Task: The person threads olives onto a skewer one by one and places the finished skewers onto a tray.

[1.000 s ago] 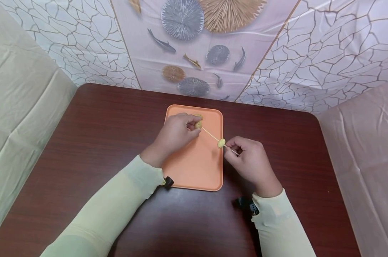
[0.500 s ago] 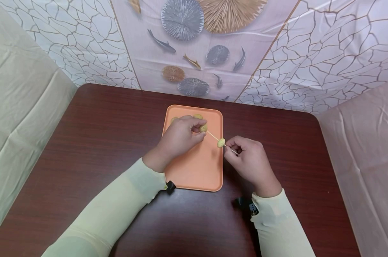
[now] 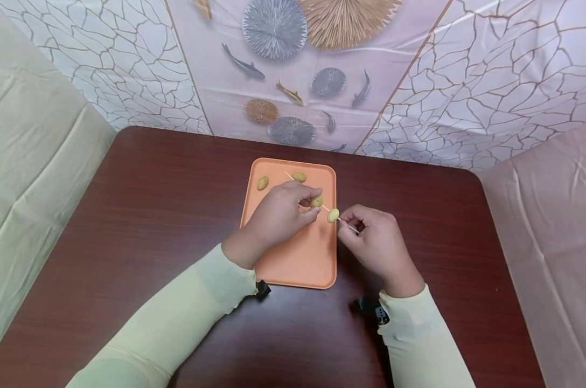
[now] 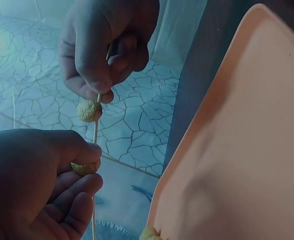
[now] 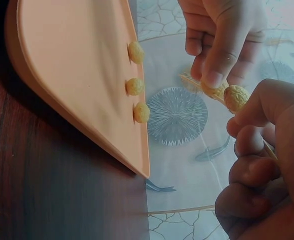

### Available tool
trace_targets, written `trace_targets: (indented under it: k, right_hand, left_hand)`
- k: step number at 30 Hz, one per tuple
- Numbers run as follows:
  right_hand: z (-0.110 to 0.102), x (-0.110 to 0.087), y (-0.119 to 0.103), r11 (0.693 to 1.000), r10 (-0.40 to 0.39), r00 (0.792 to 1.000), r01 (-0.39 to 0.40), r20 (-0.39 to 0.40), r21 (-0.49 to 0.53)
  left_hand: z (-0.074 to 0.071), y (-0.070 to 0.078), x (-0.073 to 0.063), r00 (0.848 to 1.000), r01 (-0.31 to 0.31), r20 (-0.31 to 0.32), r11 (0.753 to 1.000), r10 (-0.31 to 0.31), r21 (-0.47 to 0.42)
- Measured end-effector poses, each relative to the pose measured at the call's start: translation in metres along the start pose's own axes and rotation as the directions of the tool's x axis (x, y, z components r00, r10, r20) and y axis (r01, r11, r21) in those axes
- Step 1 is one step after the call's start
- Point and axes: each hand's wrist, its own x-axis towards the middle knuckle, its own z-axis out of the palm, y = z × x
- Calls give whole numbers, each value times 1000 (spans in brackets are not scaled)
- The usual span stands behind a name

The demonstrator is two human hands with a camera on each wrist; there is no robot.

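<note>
My right hand pinches a thin wooden skewer near one end, just right of the tray. One small, rough-skinned yellow ball, potato-like, sits on the skewer close to my right fingertips. With thumb and fingers, my left hand pinches a second yellow ball, which is also on the skewer, a short gap from the first. The skewer's free tip shows beyond the left hand in the head view. In the left wrist view, the fingers partly hide the second ball.
An orange tray lies on the dark wood table. On its far part are loose yellow balls, three in the right wrist view; the head view shows two. A patterned cloth hangs behind the table.
My left hand has slid its ball along the skewer, right and toward me, closer to the first ball. The free tip and two tray balls have come into sight. My right hand stays nearly still.
</note>
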Motion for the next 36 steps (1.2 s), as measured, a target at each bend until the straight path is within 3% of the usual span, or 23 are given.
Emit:
trace_targets:
  k: [17, 28, 36]
  right_hand:
    - [-1, 0, -1, 1000, -10, 1000, 10, 0, -6]
    - [1, 0, 0, 1000, 4, 1000, -4, 4, -13]
    - [-1, 2, 4, 998, 36, 999, -36, -13, -43]
  left_hand:
    - [7, 10, -4, 997, -77, 0, 995, 77, 58]
    - [10, 8, -3, 996, -88, 5, 994, 88, 71]
    - [-4, 2, 0, 995, -78, 67, 995, 74, 63]
